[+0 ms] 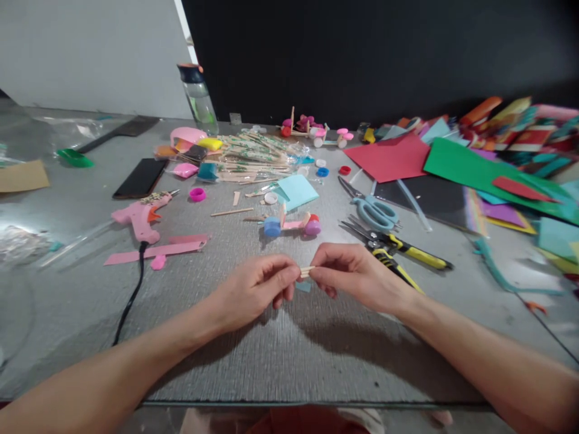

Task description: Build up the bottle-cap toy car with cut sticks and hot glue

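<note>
Between my fingertips are a few short pale wooden sticks (307, 272), lying side by side. My left hand (266, 280) pinches their left end, and my right hand (346, 269) pinches the right end. Just below them a small light-blue paper piece (303, 287) shows; I cannot tell whether it touches the sticks. Beyond my hands stands a small model car (294, 225) with a pink base and blue, red and purple bottle-cap wheels. A light-blue paper sheet (298, 191) lies behind it.
Blue-handled scissors (375, 212) and yellow-black pliers (398, 246) lie to the right. At left are a pink glue gun (141, 220), its black cord and a phone (139, 178). Bagged wooden sticks (253, 154), a water bottle (198, 99) and coloured sheets (391, 158) are farther back.
</note>
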`<state>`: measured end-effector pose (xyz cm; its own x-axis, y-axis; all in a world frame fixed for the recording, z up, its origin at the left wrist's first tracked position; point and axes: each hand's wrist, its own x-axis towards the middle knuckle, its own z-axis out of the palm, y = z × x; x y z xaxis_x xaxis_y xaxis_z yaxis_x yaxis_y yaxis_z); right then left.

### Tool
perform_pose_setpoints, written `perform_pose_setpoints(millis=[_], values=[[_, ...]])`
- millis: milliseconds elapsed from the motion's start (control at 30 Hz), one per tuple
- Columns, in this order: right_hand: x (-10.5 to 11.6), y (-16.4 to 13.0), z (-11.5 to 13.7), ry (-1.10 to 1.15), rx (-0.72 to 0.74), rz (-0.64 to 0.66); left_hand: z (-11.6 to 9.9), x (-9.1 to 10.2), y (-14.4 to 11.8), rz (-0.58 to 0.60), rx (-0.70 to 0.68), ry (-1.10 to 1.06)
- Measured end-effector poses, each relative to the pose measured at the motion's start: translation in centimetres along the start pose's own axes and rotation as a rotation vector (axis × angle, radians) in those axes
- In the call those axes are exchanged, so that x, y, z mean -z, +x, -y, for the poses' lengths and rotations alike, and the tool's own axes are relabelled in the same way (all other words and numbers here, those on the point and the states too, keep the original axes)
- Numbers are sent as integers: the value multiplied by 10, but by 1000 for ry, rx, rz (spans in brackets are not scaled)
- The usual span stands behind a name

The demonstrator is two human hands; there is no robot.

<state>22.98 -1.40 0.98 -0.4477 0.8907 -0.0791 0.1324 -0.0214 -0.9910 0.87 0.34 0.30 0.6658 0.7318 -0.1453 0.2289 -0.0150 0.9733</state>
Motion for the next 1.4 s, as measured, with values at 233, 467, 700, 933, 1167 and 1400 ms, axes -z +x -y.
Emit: perform_pose_setpoints(millis=[233,467,700,933,1167,1400], values=[[-2,-1,1,5,-22,22,-4,-3,-1,-25,-73,152],[-3,-2,6,-76,-46,48,-7,-5,-4,-40,-159,299],[2,-3,7,-39,-67,85,-9,-4,-3,-67,-153,212],[5,-3,5,19,-30,58,-9,-2,-4,-95,-113,135],[-1,-5,3,36,-12,8,-10,-4,-4,-70,-130,169],[-4,-5,5,11,-10,3,-8,-6,-4,-72,-211,286]])
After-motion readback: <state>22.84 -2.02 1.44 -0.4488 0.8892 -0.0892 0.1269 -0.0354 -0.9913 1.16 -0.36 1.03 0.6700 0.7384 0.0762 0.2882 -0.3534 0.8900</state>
